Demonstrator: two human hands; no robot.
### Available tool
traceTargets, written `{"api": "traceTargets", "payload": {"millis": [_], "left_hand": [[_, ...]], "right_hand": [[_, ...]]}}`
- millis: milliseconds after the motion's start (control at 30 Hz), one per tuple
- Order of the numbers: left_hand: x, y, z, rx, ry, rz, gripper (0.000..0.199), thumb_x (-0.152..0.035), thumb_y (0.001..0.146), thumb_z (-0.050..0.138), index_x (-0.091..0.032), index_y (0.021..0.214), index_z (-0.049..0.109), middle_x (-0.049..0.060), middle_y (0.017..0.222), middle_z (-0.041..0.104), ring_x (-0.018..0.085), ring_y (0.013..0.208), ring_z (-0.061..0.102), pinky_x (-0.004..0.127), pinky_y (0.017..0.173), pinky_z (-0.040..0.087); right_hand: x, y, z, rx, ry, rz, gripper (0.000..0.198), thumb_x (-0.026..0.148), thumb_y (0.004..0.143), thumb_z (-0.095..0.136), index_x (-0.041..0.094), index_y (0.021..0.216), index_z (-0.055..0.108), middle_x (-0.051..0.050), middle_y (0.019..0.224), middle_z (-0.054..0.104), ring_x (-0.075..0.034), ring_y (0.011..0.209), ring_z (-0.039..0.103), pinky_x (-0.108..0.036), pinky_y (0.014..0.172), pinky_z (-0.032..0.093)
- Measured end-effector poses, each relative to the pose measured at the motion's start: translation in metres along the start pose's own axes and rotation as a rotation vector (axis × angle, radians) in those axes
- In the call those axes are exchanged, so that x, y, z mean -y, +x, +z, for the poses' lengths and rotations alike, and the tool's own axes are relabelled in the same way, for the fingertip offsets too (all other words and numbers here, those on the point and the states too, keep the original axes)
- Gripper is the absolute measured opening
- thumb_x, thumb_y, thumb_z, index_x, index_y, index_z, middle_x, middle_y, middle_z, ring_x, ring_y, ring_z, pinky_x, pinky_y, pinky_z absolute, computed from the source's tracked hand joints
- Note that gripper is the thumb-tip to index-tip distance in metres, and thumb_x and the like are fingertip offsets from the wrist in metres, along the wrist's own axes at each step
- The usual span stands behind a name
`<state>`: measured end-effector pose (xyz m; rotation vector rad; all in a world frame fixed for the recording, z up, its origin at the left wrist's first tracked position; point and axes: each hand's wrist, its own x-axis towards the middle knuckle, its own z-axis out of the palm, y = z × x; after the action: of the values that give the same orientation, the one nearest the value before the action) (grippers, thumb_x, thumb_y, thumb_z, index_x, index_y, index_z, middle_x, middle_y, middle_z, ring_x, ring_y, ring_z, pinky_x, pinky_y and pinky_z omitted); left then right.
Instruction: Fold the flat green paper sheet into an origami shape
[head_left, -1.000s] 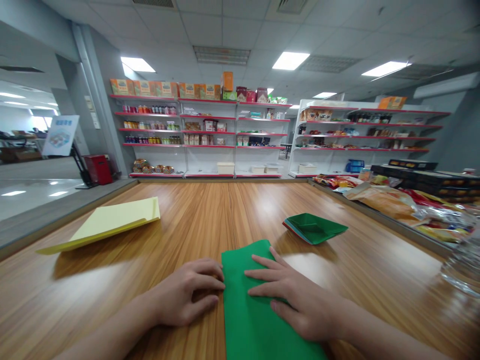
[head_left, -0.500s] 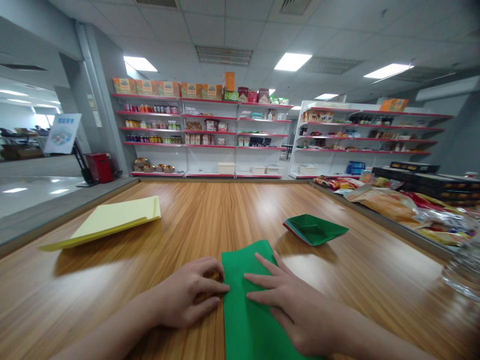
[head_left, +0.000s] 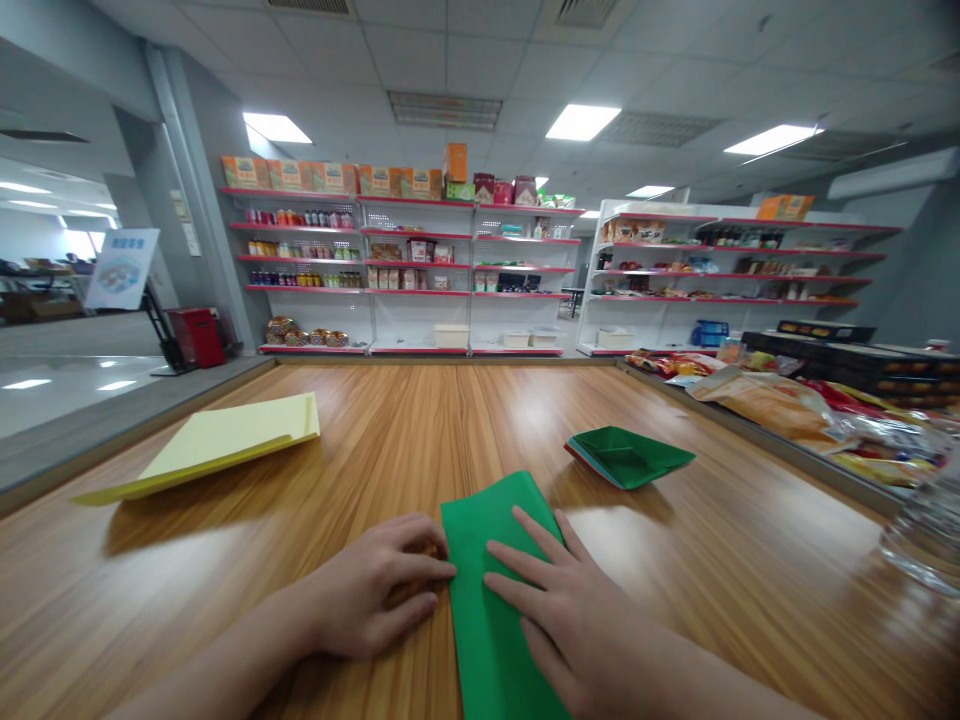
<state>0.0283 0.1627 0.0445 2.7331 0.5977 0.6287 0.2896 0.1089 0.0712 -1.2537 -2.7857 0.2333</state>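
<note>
A sheet of green paper [head_left: 480,610], which looks folded, lies lengthwise on the table in front of me. My right hand [head_left: 562,600] rests on it with fingers spread and pressed flat. At the paper's left edge is my left hand [head_left: 386,585], its fingers loosely bent and apart, the index fingertip touching the edge. Beyond my right hand sits a folded green paper piece [head_left: 630,458] shaped like a shallow boat, with red and blue layers showing below it. Yellow paper [head_left: 225,440] lies at the left, its near edge raised off the table.
The wooden table [head_left: 375,430] has a raised rim. Snack packets [head_left: 772,405] and black boxes [head_left: 847,365] lie along the right side. A clear glass or plastic container [head_left: 926,540] stands at the right edge. Stocked shelves [head_left: 420,290] line the back.
My right hand has slid slightly left and toward me over the green paper. The paper's right side has shifted inward near the bottom. My left hand stays nearly in place.
</note>
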Motion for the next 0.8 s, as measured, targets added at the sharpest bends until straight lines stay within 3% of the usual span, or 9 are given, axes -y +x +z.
{"api": "traceTargets", "payload": {"millis": [133, 367, 600, 800], "left_hand": [[0.0045, -0.0012, 0.0033, -0.056, -0.035, -0.001, 0.028, -0.012, 0.087, 0.047, -0.018, 0.110, 0.061, 0.010, 0.107, 0.057, 0.020, 0.099, 0.055, 0.032, 0.086, 0.046], [0.0066, -0.0023, 0.0044, 0.005, 0.178, -0.050, 0.026, -0.018, 0.091, 0.043, -0.020, 0.106, 0.064, 0.008, 0.085, 0.053, 0.019, 0.079, 0.051, 0.031, 0.067, 0.041], [0.0074, -0.0056, 0.0060, 0.080, 0.179, -0.074, 0.027, -0.022, 0.095, 0.037, -0.021, 0.108, 0.061, 0.006, 0.083, 0.056, 0.018, 0.075, 0.055, 0.029, 0.064, 0.039], [0.0076, -0.0036, 0.0053, 0.059, 0.185, -0.059, 0.026, -0.021, 0.094, 0.039, -0.021, 0.107, 0.061, 0.005, 0.082, 0.060, 0.018, 0.074, 0.058, 0.028, 0.064, 0.039]], "right_hand": [[-0.0002, -0.0002, -0.0018, -0.009, 0.012, -0.007, 0.052, 0.020, 0.085, 0.042, 0.032, 0.136, 0.045, -0.002, 0.145, 0.041, -0.041, 0.139, 0.012, -0.073, 0.104, 0.006], [-0.0005, -0.0006, -0.0002, -0.025, 0.006, -0.027, 0.050, 0.021, 0.084, 0.045, 0.028, 0.133, 0.048, -0.004, 0.144, 0.043, -0.040, 0.139, 0.014, -0.071, 0.106, 0.007], [0.0012, -0.0014, 0.0012, -0.010, 0.005, -0.023, 0.044, 0.032, 0.091, 0.040, 0.030, 0.135, 0.044, -0.003, 0.145, 0.041, -0.040, 0.139, 0.015, -0.073, 0.104, 0.003], [-0.0001, -0.0001, 0.0024, -0.012, 0.007, -0.029, 0.045, 0.033, 0.092, 0.040, 0.030, 0.136, 0.043, -0.004, 0.145, 0.040, -0.041, 0.139, 0.014, -0.073, 0.103, 0.000]]}}
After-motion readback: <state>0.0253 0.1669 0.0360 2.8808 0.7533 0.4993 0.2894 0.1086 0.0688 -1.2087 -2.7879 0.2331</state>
